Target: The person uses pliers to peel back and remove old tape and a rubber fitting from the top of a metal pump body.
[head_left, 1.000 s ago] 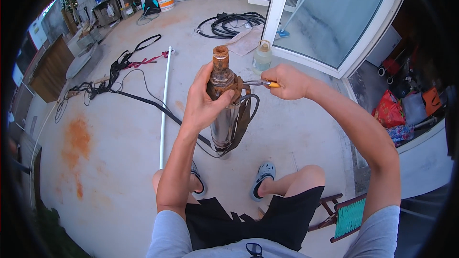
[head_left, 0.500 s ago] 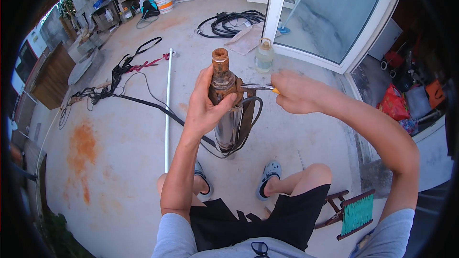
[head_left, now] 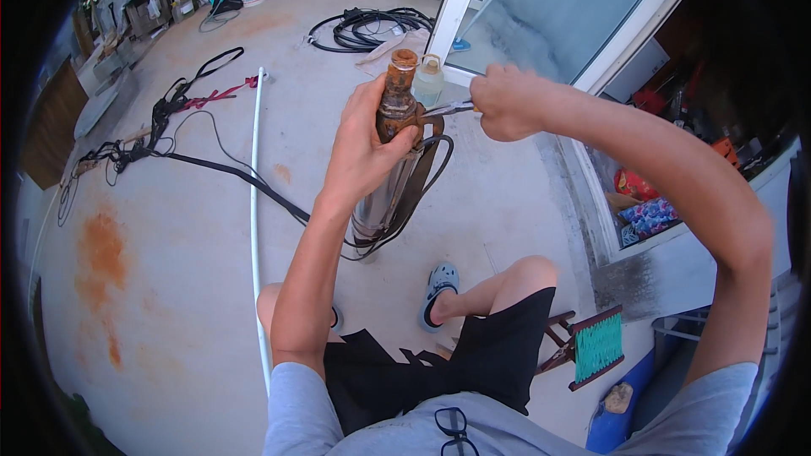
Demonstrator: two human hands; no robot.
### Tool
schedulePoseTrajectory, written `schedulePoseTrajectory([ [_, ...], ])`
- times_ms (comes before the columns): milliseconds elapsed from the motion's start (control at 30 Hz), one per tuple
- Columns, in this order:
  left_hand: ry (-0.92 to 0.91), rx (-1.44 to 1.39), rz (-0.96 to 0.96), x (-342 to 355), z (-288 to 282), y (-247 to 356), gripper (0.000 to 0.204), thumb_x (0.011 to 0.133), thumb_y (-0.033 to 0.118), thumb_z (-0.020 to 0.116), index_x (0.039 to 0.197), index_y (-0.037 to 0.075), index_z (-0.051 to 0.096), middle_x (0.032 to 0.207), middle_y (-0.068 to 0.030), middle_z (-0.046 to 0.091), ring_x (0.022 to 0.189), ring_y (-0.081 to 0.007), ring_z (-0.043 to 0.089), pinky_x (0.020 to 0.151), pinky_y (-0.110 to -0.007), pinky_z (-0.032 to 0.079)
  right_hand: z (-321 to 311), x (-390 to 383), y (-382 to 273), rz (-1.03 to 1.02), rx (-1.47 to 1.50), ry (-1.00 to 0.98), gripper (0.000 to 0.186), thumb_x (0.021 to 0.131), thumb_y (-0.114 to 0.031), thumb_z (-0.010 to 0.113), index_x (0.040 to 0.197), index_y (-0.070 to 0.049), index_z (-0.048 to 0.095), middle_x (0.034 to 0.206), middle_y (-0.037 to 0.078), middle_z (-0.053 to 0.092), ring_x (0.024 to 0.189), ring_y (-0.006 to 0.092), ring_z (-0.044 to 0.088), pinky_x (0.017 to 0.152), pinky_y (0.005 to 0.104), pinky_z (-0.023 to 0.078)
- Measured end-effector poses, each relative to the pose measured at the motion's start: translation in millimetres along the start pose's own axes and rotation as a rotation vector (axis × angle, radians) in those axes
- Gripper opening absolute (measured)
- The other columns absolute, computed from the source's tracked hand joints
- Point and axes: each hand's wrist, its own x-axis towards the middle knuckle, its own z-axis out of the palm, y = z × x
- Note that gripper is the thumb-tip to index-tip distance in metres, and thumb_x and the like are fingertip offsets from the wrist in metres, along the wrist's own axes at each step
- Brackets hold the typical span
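Note:
A submersible pump (head_left: 378,211) with a steel body and a rusty outlet neck stands tilted on the floor in front of me. My left hand (head_left: 365,139) is wrapped round its upper part, thumb across the rusty collar. In my right hand (head_left: 511,103) is a pair of pliers (head_left: 446,108), their handles mostly hidden by the fist. The jaws reach the rusty fitting on the pump's right side; whether they grip anything there is too small to tell. A black cable (head_left: 441,171) loops along the pump's right side.
A white pipe (head_left: 256,228) lies to the left, near tangled black cable and straps (head_left: 166,114). Beyond the pump stand a clear jug (head_left: 428,84) and a coiled black hose (head_left: 359,32). At right are a glass door (head_left: 557,13) and a folding stool (head_left: 597,346).
My view has swung to the right. The pump leans a little more to the right, with the left hand still round it. The right hand and pliers tilt slightly upward at the fitting.

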Motion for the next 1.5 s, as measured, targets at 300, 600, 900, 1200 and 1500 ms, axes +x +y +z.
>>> schedulePoseTrajectory([
  [300,0.005,0.068,0.061,-4.8,-2.6,-2.8,0.070,0.076,0.000,0.074,0.139,-0.004,0.043,0.118,-0.0144,0.054,0.111,-0.0266,0.055,0.100,-0.034,0.043,8.9,-10.3,-10.3,0.182,0.543,-0.315,0.032,0.084,-0.016,0.050,0.105,0.005,0.060,0.095,0.019,0.061,0.095,0.0307,0.057,0.082,0.0399,0.046],
  [600,-0.012,0.028,0.034,-6.5,2.9,-2.0,0.068,0.076,0.001,0.074,0.138,-0.004,0.045,0.117,-0.0141,0.055,0.111,-0.0259,0.056,0.100,-0.033,0.044,-17.3,-6.4,-8.5,0.171,0.489,-0.372,0.035,0.083,-0.015,0.056,0.110,0.008,0.060,0.092,0.016,0.061,0.091,0.0265,0.059,0.077,0.0395,0.047],
  [900,-0.021,-0.004,0.022,1.0,2.2,-2.3,0.066,0.075,0.001,0.074,0.135,-0.004,0.048,0.115,-0.0147,0.056,0.108,-0.0269,0.056,0.098,-0.034,0.044,-30.5,-6.3,4.7,0.017,0.236,-0.010,0.023,0.083,-0.011,0.068,0.098,0.006,0.069,0.080,0.018,0.067,0.073,0.0304,0.064,0.068,0.0369,0.052],
  [1200,0.034,0.035,0.080,-3.4,1.6,-9.1,0.066,0.075,0.004,0.075,0.136,-0.003,0.049,0.115,-0.0160,0.058,0.109,-0.0295,0.056,0.099,-0.035,0.044,-32.0,-8.4,-0.9,-0.087,0.041,0.089,0.014,0.083,-0.009,0.070,0.092,0.002,0.072,0.082,0.019,0.069,0.083,0.0379,0.066,0.074,0.0446,0.052],
  [1500,0.046,0.057,0.059,-3.8,3.7,-7.4,0.067,0.075,0.005,0.076,0.135,-0.003,0.049,0.117,-0.0180,0.058,0.111,-0.0318,0.057,0.099,-0.037,0.044,-46.1,-5.9,-1.9,-0.104,0.140,-0.133,0.015,0.089,-0.009,0.062,0.091,0.006,0.065,0.074,0.019,0.067,0.077,0.0273,0.070,0.069,0.0408,0.053],
])
